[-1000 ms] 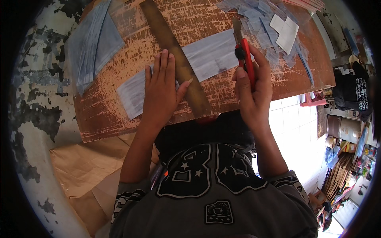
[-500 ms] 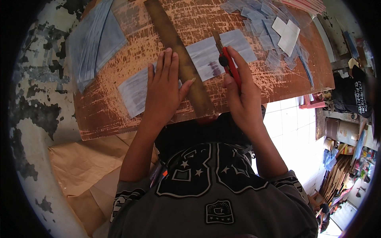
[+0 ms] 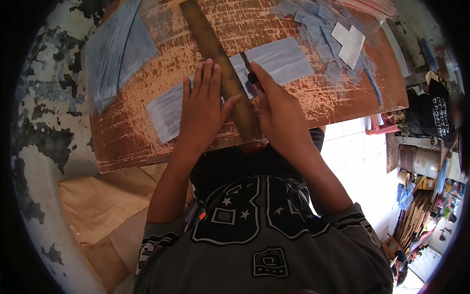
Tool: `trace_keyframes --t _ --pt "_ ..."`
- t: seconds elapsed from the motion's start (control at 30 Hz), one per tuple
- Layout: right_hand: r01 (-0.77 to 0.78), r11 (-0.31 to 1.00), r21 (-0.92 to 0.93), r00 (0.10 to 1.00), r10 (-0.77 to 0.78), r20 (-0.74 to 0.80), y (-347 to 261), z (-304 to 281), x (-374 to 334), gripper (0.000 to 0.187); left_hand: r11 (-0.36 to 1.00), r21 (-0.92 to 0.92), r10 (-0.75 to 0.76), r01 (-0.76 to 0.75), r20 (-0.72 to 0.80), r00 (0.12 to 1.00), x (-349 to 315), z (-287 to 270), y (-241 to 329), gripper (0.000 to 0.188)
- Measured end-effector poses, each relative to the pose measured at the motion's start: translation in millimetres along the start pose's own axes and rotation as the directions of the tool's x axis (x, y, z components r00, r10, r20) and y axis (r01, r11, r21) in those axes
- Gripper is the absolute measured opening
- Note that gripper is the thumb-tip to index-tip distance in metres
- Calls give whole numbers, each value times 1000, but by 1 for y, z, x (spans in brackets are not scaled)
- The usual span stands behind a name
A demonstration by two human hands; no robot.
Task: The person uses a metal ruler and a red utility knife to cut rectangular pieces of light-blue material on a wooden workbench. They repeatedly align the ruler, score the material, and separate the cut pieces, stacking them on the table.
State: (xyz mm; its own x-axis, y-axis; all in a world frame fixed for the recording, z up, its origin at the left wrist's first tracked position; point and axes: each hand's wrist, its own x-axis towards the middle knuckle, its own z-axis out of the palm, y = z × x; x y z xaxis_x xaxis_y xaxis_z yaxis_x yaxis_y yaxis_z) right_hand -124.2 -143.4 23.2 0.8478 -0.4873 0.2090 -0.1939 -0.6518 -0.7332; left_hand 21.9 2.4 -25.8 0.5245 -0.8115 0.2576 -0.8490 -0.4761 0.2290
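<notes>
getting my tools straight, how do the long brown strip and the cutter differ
The brown strip is long and broad; the cutter looks shorter, with a narrow blade. The strip lies flat under the thumb of the left hand; the cutter is gripped in the right hand. Both slant alike, upper ends leftward.

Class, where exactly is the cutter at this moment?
In the head view, the cutter is in the right hand, just right of the straightedge, with its blade over the pale sheet.
</notes>
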Motion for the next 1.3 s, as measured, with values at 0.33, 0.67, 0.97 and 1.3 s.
trace_keyframes --t 0.33,0.67,0.97,1.3 --pt "-11 1000 -6 1000 11 -27 6 -3 -9 57 1000 -6 -5 5 16 1000 0 -1 1 81" --pt "-44 998 33 999 44 -23 4 -9 -11 57 1000 16 -8 8 44 999 1 -3 0 85" --pt "-36 997 -72 999 38 23 3 4 4 58 1000 15 2 -3 30 1000 1 -2 0 84" --pt "-37 990 -135 998 42 36 -3 5 10 58 1000 -15 -13 13 27 1000 1 -3 2 83"
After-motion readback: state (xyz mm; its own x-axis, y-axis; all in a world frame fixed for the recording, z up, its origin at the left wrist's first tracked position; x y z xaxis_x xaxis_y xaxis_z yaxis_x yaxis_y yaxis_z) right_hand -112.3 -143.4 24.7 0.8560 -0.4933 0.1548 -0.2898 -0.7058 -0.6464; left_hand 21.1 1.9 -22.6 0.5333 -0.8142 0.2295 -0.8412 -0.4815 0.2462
